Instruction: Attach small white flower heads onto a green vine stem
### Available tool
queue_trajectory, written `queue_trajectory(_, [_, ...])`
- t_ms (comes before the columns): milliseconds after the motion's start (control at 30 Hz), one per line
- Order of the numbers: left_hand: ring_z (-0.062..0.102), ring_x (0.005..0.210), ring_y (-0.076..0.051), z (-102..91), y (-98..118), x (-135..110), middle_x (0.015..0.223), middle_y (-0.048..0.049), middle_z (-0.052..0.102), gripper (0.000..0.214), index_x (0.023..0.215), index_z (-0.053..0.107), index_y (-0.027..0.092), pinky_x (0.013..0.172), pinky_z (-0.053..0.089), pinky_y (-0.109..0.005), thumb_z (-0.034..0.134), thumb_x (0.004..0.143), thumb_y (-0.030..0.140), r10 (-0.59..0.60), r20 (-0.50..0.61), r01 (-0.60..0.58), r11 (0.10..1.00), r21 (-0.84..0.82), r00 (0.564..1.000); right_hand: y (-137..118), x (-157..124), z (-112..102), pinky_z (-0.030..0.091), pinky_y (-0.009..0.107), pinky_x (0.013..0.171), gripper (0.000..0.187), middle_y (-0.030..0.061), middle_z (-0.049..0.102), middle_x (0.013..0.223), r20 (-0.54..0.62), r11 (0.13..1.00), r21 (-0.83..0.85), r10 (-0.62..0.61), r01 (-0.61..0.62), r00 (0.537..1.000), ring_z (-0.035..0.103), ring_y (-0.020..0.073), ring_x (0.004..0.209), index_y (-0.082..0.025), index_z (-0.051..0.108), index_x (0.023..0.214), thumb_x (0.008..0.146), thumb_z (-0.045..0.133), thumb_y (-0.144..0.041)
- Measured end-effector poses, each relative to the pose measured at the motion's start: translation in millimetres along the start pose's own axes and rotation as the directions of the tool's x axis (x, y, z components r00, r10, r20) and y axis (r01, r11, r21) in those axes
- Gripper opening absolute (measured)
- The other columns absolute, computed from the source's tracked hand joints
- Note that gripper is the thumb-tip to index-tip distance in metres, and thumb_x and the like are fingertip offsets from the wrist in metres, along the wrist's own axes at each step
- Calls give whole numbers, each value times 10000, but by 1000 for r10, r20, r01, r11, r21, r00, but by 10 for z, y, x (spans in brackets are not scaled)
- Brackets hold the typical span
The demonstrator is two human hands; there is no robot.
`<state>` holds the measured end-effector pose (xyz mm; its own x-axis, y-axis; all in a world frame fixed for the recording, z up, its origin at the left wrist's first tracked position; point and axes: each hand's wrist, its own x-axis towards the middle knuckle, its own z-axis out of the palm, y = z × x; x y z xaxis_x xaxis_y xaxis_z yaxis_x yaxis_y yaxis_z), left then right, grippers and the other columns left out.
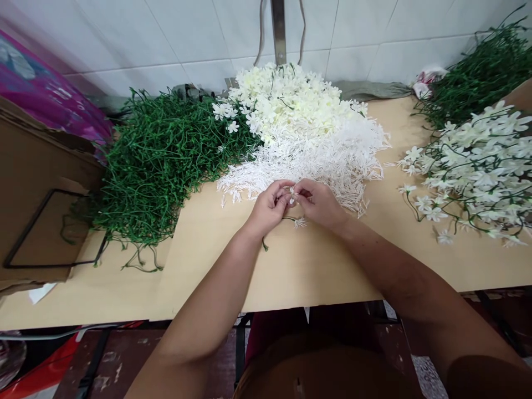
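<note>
Close together over the middle of the table (208, 266), my left hand (268, 208) and my right hand (320, 204) meet at the fingertips. Both are closed in a pinch around a small white artificial flower piece (292, 194), partly hidden by the fingers. Just below them shows a green stem tipped with white stamens (299, 223). A green stem end (265, 244) sticks out from under my left wrist; whether it belongs to the same stem I cannot tell. Right behind my hands spreads a pile of white stamens (307, 160), with a heap of white petals (291, 102) above it.
A large heap of green stems (158, 160) lies left, beside a cardboard box (37, 194) and a black wire frame (25, 244). On the right are white flowers on stems (486, 172) and more green stems (486, 77). A tiled wall (366, 27) borders the back.
</note>
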<state>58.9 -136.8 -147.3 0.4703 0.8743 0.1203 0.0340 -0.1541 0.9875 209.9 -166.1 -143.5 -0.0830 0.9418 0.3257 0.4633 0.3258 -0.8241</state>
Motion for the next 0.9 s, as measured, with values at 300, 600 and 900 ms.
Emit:
queue_trajectory(300, [591,737,-126,-445,215,-70,806,-44,658,177,825,644,152,687,477,-258,662,737,305,-100,175,57,970,235,980,83,88,-49,445,263,561,272,-36,539,620,17,866,474,171,-158,985,505,87,552,-196,498,683,654,705,-370])
queue_trajectory(600, [554,673,-90,-541,459,-234,871,-31,563,153,791,656,159,596,478,-220,712,649,172,-340,565,27,872,488,752,-6,75,-54,508,271,576,448,-50,556,603,123,720,658,189,-222,974,553,82,536,-202,491,666,554,789,-518])
queue_trajectory(900, [541,669,-81,-458,495,-275,1037,-42,539,247,875,637,178,620,461,-231,681,635,139,-401,533,24,815,580,745,18,-4,202,497,290,665,453,-31,589,625,353,630,677,175,-380,919,576,98,614,-181,517,676,521,822,-478])
